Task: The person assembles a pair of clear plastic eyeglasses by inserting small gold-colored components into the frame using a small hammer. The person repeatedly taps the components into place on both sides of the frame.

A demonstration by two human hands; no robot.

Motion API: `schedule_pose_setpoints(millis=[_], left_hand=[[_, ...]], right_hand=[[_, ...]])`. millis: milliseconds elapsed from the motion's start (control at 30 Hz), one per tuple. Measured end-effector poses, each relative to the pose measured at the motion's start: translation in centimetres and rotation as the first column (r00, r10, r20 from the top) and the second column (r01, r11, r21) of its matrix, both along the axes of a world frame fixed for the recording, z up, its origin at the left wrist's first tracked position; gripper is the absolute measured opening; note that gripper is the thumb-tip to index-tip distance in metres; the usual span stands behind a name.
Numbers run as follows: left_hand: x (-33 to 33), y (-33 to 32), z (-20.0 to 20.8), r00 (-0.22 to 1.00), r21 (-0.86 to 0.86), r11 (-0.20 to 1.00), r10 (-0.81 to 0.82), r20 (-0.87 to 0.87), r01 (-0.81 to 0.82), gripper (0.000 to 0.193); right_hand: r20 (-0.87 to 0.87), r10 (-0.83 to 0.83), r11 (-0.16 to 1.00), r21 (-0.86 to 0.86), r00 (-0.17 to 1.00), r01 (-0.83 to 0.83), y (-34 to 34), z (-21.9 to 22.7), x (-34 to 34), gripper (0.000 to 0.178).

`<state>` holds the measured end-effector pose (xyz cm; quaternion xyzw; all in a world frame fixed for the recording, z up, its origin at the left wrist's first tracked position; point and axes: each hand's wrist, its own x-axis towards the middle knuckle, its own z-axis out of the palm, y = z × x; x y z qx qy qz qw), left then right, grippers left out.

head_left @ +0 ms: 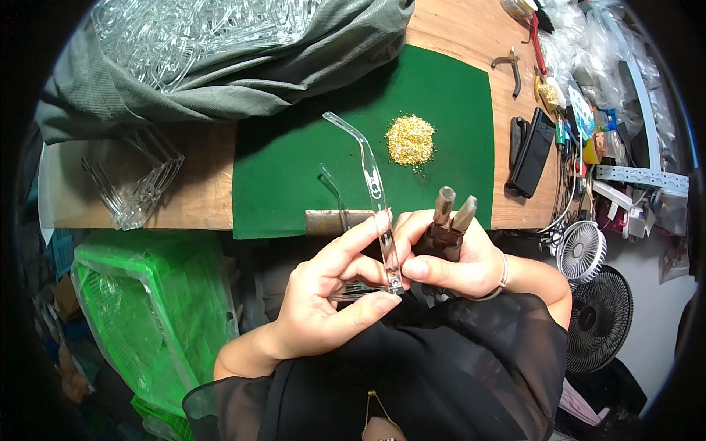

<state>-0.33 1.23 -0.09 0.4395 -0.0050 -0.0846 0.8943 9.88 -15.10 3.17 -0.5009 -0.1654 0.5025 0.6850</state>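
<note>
My left hand [331, 290] pinches a clear plastic eyeglass frame [353, 289] near its hinge. One transparent temple arm [368, 173] sticks up and away over the green mat [294, 162]. My right hand [452, 261] touches the same hinge with thumb and forefinger and also grips a brown-handled pair of pliers [447, 220], jaws pointing away from me. Both hands meet just in front of the table's near edge. A small heap of tiny gold parts [410, 140] lies on the mat beyond the hands.
A grey-green cloth holding many clear frames [213, 51] covers the back left. More clear frames [136, 180] sit at the left. Pliers [512, 70], a black phone [533, 151] and clutter lie right. A green crate [140, 309] and two fans [588, 287] stand below.
</note>
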Motion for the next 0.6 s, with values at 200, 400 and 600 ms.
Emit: schedule_pose_setpoints(millis=[200, 400, 600], left_hand=[[0.3, -0.1, 0.1, 0.999, 0.222, 0.975, 0.0, 0.034, -0.007, 0.067], [0.4, -0.5, 0.0, 0.995, 0.355, 0.932, 0.051, 0.087, -0.079, 0.067], [0.7, -0.9, 0.4, 0.982, 0.662, 0.731, 0.064, 0.179, -0.168, 0.064]], right_hand=[[-0.024, -0.006, 0.999, -0.051, 1.0, 0.005, -0.2, 0.0, 0.0, 0.014], [-0.026, 0.005, 0.997, -0.079, 1.0, -0.007, -0.4, -0.3, 0.0, 0.014], [0.107, 0.017, 0.99, -0.138, 0.994, -0.002, -0.5, -1.0, -0.2, 0.016]])
